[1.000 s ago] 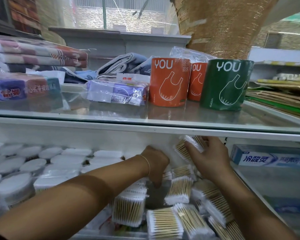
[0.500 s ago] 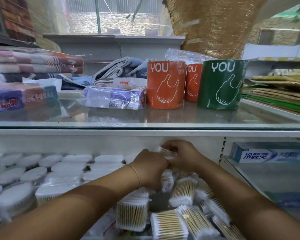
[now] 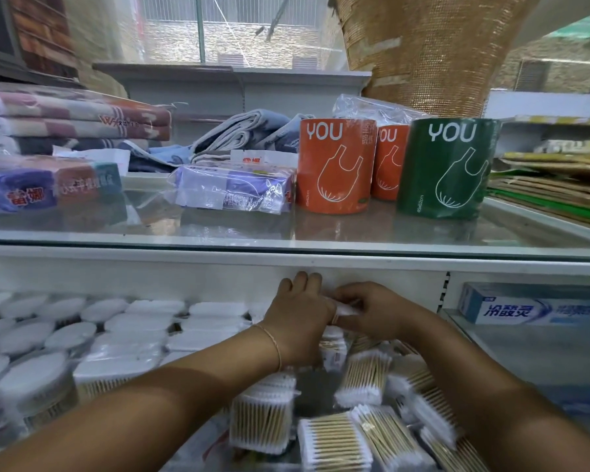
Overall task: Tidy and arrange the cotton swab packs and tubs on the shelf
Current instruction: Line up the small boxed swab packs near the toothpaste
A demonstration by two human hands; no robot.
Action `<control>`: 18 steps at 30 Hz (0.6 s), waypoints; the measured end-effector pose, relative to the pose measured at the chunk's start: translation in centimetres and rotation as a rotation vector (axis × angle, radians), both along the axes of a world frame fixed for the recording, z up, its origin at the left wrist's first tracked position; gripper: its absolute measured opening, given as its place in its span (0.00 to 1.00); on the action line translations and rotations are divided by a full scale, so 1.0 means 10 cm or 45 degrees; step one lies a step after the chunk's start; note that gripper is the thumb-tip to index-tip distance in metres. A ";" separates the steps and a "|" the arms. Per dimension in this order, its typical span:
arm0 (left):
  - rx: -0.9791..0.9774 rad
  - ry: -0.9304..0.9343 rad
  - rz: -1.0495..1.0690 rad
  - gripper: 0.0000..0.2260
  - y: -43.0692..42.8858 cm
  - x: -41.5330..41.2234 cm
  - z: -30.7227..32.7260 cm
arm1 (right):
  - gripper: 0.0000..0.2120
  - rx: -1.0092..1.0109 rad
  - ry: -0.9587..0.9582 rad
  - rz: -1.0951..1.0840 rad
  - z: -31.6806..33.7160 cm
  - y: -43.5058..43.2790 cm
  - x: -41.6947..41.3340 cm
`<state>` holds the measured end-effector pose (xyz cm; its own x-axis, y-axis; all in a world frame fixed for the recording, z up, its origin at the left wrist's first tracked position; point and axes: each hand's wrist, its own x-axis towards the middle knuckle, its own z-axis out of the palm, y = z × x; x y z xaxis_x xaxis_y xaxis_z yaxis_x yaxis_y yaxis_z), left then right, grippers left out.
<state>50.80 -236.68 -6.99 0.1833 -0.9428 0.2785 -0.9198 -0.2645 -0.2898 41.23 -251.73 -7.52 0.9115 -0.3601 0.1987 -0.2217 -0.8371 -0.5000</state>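
In the head view, left of the toothpaste box [image 3: 532,310], I see the right hand [image 3: 380,313] curled, pinching one end of a cotton swab pack [image 3: 347,310]. The left hand [image 3: 298,321] meets its other end, but I cannot tell its grip. Loose packs [image 3: 365,378] lie below-left of the box, and round tubs [image 3: 34,386] stand far left.
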 end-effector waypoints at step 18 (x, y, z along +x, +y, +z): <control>0.355 -0.005 -0.045 0.22 -0.13 0.09 0.07 | 0.11 -0.208 0.069 -0.238 0.21 0.10 -0.08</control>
